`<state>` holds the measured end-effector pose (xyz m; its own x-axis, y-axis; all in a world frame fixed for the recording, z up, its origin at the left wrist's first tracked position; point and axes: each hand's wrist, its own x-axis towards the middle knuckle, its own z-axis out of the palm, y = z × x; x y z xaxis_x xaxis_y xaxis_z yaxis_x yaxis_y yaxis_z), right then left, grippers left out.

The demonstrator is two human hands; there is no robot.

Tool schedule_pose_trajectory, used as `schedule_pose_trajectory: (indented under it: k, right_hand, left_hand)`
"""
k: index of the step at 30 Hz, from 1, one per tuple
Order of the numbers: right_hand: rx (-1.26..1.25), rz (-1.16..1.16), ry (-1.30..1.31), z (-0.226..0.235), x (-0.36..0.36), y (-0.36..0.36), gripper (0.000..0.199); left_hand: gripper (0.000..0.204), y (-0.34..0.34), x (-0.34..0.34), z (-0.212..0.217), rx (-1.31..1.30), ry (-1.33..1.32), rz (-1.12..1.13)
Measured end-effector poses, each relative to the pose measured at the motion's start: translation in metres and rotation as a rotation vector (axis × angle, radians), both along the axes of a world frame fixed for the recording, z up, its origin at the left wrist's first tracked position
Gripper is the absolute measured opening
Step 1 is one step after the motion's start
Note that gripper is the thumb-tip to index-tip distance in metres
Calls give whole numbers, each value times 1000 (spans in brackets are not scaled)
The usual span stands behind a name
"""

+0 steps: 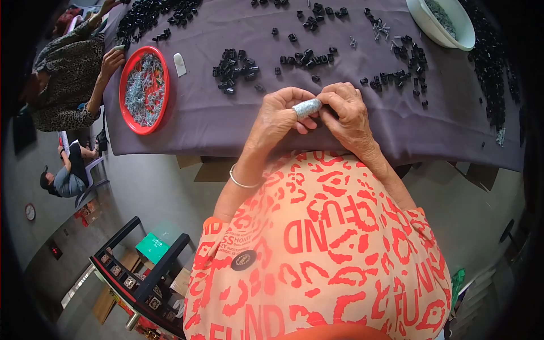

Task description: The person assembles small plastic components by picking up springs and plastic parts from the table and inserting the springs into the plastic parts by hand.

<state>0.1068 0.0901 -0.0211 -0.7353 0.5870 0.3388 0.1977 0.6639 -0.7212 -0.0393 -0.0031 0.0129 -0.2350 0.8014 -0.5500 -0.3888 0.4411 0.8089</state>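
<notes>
My left hand (281, 116) and my right hand (347, 116) meet above the near edge of the cloth-covered table. A mottled grey-white wrap (306, 108) covers the thumb of my left hand. Both hands are closed in a pinch, fingertips almost touching; whatever lies between them is hidden or too small to name. Just beyond my hands lie small black plastic pieces (307, 58), with another cluster of black pieces (234, 71) to the left. More black pieces (391, 79) are scattered to the right, beside a few small metal pins (381, 29).
On the left, a red basin (146, 130) holds many thin metal pieces, next to a white oblong object (179, 64). A white bowl (418, 21) stands far right by a black heap (492, 85). Another person's hand (112, 61) reaches the table's left edge.
</notes>
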Motion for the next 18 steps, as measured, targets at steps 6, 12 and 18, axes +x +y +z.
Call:
schedule_pose_trajectory:
  k: [6,12,18]
  right_hand:
    - [-13,-1,13,3,4,1,22]
    - [-45,36,28,6,6,4,26]
    - [-38,46,-5,7,8,6,25]
  left_hand:
    - [19,6,1,4,-62,9,-45]
    - [22,7,2,2,-102,62,-63]
    - [27,9,0,6,-97,45,-119]
